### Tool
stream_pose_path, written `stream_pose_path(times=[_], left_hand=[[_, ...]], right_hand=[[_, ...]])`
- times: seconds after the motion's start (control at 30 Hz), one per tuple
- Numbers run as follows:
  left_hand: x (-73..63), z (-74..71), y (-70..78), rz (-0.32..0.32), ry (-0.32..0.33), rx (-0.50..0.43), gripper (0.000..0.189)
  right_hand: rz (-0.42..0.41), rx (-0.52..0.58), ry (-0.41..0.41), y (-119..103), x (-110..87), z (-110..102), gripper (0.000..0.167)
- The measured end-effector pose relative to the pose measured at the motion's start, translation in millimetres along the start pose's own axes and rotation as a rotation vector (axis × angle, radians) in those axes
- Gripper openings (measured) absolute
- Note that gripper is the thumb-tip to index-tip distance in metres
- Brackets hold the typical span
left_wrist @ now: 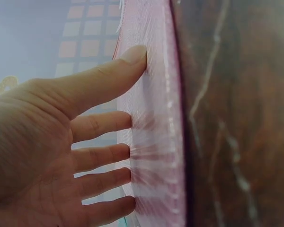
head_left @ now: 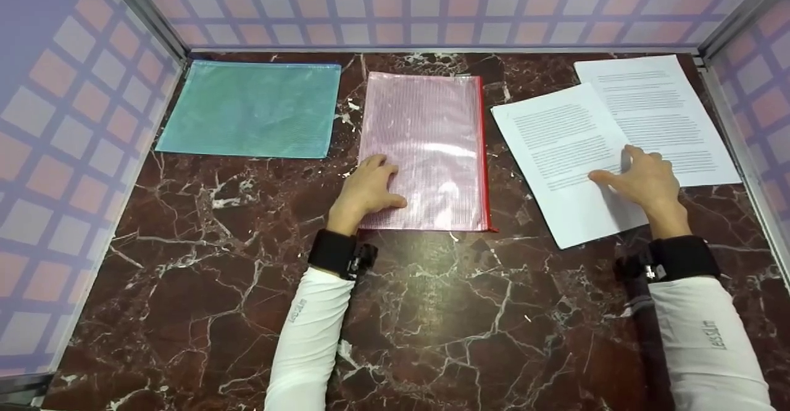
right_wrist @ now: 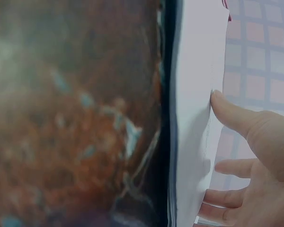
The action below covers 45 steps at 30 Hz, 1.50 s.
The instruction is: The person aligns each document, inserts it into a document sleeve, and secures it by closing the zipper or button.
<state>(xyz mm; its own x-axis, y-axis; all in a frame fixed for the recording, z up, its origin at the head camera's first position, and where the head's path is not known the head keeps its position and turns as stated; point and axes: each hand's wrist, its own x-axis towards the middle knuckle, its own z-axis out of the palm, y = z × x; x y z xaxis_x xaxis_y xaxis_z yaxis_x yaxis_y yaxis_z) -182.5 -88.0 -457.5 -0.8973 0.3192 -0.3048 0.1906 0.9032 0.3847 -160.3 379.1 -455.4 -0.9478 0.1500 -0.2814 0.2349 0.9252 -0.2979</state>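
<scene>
A: What lies under the left hand [head_left: 365,190]?
B: A pink plastic zipper pouch [head_left: 426,139], central, rectangular, glossy and finely ribbed, its red zipper [head_left: 484,152] along the right edge. The extended fingertips touch its left side.
A: And the right hand [head_left: 649,181]?
B: Fingers loosely spread, touching the nearer printed paper stack [head_left: 549,142] at right, which overlaps the farther stack [head_left: 660,112].

The head view looks forward and down over the marble tabletop [head_left: 426,312]; tilted sideways and close, the left wrist view shares with it the pink zip folder [head_left: 426,133], the right the printed sheets [head_left: 558,145].
</scene>
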Motion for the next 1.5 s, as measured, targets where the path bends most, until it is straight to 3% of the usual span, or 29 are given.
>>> stream_pose_path(times=[0.33, 0.5, 0.6, 0.8, 1.03, 1.27, 1.5], left_hand=[[2.4, -6.6, -0.2, 0.048, 0.000, 0.092, 0.062], [4.5, -6.7, 8.3, 0.058, 0.048, 0.102, 0.053], [7.9, -4.6, 23.9, 0.108, 0.072, 0.100, 0.050], [17.2, 8.5, 70.3, 0.286, 0.062, 0.105, 0.046], [26.3, 29.2, 120.7, 0.433, 0.034, 0.249, 0.054], [38.1, 48.0, 149.3, 0.475, -0.040, 0.303, 0.065], [43.9, 61.7, 158.3, 0.488, -0.101, 0.346, 0.056]], right_hand=[[0.006, -0.028, 0.006, -3, -2.5, 1, 0.095], [-0.003, -0.039, 0.000, -6, -7.1, 2, 0.088], [-0.008, -0.041, 0.009, -8, -10.0, 4, 0.080], [-0.008, -0.033, 0.034, -12, -14.9, 10, 0.072], [0.007, -0.033, 0.035, -19, -18.6, 14, 0.083], [0.019, -0.005, 0.051, -23, -21.7, 15, 0.091], [0.030, 0.062, 0.018, -20, -17.4, 5, 0.089]])
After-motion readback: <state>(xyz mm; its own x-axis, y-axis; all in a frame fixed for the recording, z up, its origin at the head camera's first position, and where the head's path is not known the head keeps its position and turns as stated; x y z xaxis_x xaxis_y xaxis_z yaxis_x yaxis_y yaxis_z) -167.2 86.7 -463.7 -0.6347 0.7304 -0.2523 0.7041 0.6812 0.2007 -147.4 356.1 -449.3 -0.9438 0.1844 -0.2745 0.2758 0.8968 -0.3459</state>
